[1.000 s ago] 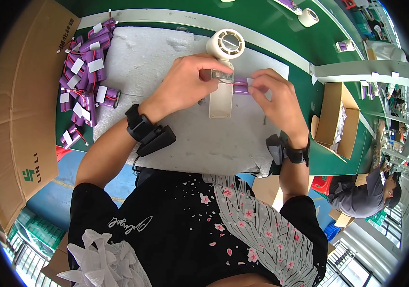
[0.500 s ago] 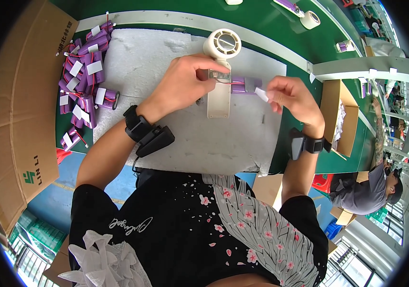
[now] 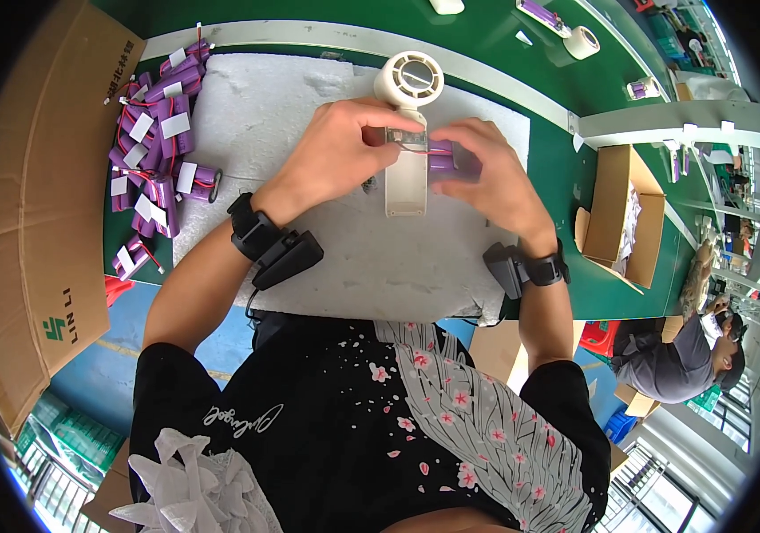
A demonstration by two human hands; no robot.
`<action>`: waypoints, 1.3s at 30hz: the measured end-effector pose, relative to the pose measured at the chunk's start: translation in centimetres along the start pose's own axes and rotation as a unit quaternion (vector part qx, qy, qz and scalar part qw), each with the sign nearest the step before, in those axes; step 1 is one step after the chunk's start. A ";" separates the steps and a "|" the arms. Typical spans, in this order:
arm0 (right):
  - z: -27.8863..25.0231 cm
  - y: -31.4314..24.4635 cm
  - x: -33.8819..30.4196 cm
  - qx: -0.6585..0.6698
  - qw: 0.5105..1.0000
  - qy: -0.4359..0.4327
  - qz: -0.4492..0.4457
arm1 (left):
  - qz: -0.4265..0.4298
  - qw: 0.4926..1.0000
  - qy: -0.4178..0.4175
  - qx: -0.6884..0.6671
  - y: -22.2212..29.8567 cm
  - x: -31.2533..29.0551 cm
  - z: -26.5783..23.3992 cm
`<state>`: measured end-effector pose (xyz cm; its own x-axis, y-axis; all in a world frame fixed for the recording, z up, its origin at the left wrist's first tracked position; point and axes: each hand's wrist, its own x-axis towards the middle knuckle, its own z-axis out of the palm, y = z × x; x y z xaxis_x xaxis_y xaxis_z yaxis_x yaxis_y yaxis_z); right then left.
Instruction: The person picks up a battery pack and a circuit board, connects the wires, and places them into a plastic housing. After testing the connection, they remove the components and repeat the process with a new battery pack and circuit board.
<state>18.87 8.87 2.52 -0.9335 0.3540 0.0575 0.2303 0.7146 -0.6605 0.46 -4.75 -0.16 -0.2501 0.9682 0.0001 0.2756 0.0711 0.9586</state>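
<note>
A cream handheld fan [image 3: 407, 194] lies on the white foam mat [image 3: 344, 258], its round head pointing away from me. My left hand [image 3: 336, 160] is closed, thumb and index finger pinching a small circuit board [image 3: 407, 138] at the top of the fan's handle. Thin red wires run from the board to a purple battery pack [image 3: 440, 163] just right of the handle. Around that pack my right hand [image 3: 491, 173] curls, fingers on its far side and thumb on its near side. My fingers hide part of the pack and of the board.
Purple battery packs [image 3: 167, 124] with white stickers are heaped left of the mat, beside a tall cardboard box [image 3: 34, 204]. An open carton [image 3: 642, 240] with white scraps stands right. Beyond a pale rail, another fan [image 3: 582, 43] lies on the green surface [image 3: 486, 44]. A person [image 3: 682, 364] sits far right.
My right hand has let go of a white scrap and moved left onto the battery pack. A white scrap now shows beyond the rail. My left hand keeps its pinch.
</note>
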 end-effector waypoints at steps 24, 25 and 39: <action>-2.3 -1.6 -1.2 0.535 0.806 -0.201 0.154 | 0.073 0.997 0.021 0.030 -0.3 0.2 0.0; -2.3 -1.7 -1.2 0.546 0.797 -0.212 0.149 | 0.080 0.996 0.020 0.043 -0.3 0.2 0.0; -2.9 -1.5 -0.8 0.443 0.863 -0.183 0.159 | 0.189 0.970 0.047 0.143 -0.5 0.2 0.1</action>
<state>20.10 9.26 5.61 -0.9234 0.1161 -0.3658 0.3421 -0.1834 -0.9216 0.36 -4.53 -0.64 -0.1613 0.9126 0.3758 0.6075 -0.2083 0.7665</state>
